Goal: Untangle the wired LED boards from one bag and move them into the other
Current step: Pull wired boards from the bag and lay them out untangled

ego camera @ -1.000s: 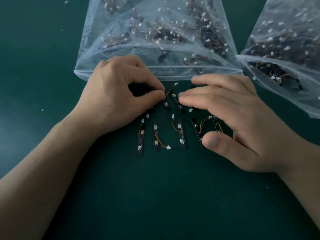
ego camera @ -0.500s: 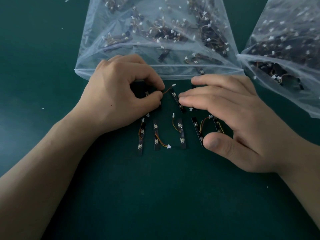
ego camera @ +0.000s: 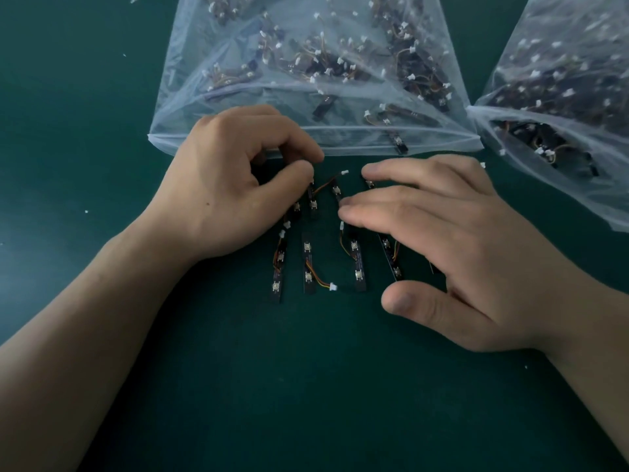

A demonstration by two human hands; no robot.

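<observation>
Head view: just below the bag's (ego camera: 238, 97) mouth, the left hand (ego camera: 224, 185) curls, thumb and forefinger pinching the top of a board (ego camera: 313, 203). The right hand (ego camera: 452, 240) lays straight, slightly spread fingers on its neighbour (ego camera: 337, 191), likely anchoring it so the two pull apart. Freed boards (ego camera: 308, 264) lie in a row below the bag. The other bag (ego camera: 578, 185) sits to its right.

Dark green matte tabletop (ego camera: 316, 396), dotted with tiny white flecks (ego camera: 86, 211), under soft light, paler toward left edge.
</observation>
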